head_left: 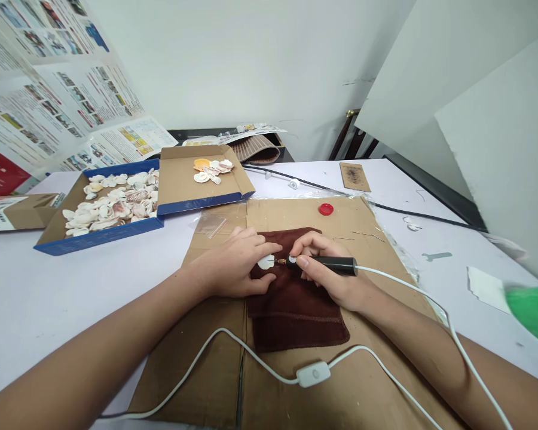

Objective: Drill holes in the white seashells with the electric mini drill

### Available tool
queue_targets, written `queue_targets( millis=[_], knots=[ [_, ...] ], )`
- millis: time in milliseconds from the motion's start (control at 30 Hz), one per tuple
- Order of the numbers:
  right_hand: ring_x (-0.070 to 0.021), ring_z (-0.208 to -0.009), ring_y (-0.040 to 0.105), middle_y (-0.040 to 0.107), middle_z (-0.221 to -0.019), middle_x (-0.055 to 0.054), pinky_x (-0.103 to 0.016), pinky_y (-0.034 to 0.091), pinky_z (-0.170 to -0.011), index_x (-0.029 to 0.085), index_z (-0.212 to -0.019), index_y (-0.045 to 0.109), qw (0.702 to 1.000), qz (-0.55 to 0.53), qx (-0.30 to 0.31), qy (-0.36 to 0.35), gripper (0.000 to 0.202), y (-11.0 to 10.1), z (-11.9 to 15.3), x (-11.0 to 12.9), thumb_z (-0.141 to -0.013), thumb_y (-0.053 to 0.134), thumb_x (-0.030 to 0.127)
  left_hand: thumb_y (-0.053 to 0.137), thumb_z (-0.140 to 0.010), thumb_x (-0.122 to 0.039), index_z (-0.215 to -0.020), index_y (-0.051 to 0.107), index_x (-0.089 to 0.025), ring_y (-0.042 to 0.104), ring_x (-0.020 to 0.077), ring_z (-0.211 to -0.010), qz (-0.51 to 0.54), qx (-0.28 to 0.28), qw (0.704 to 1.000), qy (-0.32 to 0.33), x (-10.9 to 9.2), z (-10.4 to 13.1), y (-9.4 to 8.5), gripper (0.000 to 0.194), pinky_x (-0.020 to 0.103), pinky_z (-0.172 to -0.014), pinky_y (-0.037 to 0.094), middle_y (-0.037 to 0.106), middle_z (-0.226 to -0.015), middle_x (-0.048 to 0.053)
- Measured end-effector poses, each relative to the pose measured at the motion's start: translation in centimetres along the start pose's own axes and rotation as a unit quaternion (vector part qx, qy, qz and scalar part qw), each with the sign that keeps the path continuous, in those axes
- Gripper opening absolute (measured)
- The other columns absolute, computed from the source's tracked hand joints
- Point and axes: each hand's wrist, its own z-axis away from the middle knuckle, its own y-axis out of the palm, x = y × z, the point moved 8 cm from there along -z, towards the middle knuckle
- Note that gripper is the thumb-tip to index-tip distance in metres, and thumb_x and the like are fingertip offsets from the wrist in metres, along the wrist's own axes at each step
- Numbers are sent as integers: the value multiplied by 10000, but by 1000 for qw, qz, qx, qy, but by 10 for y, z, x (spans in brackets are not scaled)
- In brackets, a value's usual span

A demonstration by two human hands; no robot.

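Observation:
A small white seashell [266, 261] lies on a folded dark brown cloth [296, 325]. My left hand [240, 261] is closed around the shell's left side, its fingers above and thumb below, holding it down on the cloth. In my right hand [325, 266] is a black pen-shaped mini drill [341, 265], gripped near its front end. The drill's brass chuck and thin bit point left, and the bit's tip is at the shell's right edge; whether it touches cannot be made out. A white cable [399, 283] leaves the drill's rear.
Cardboard [197, 358] lies under the cloth, crossed by a cord with a white inline switch [314, 374]. Left stands a blue-edged box [103, 240] of seashells, more on its lid [179, 188]. Beyond are a red cap [326, 209], a black cable [407, 210] and a small wrench [437, 257].

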Motion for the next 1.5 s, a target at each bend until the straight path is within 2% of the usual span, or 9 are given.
queue_targets(
  millis=[867,1300,1500],
  knots=[
    [-152,-629,523,519,-706,27,-277,408,-535,232,-979,660,999,29,-13,18,442,-3,1,-2,-970,655,673,616,-974,-393,-1172,750,-165,610,285,-870,-108,-9,994,29,-11,-2,-4,330,418,-788,418,688,-880,91],
    [-151,-616,519,521,-692,28,-275,401,-528,230,-971,659,999,26,-18,15,457,-3,1,-2,-975,647,686,626,-959,-384,-1142,741,-161,605,285,-879,-107,-21,994,32,-12,-2,-4,311,420,-788,425,693,-899,95],
    [-153,-627,530,529,-710,22,-277,408,-529,229,-979,667,999,31,-13,17,417,-3,1,1,-991,647,645,596,-962,-364,-1174,731,-153,598,290,-898,-90,-24,995,37,-11,-1,-4,328,430,-809,429,687,-928,108]
  ],
)
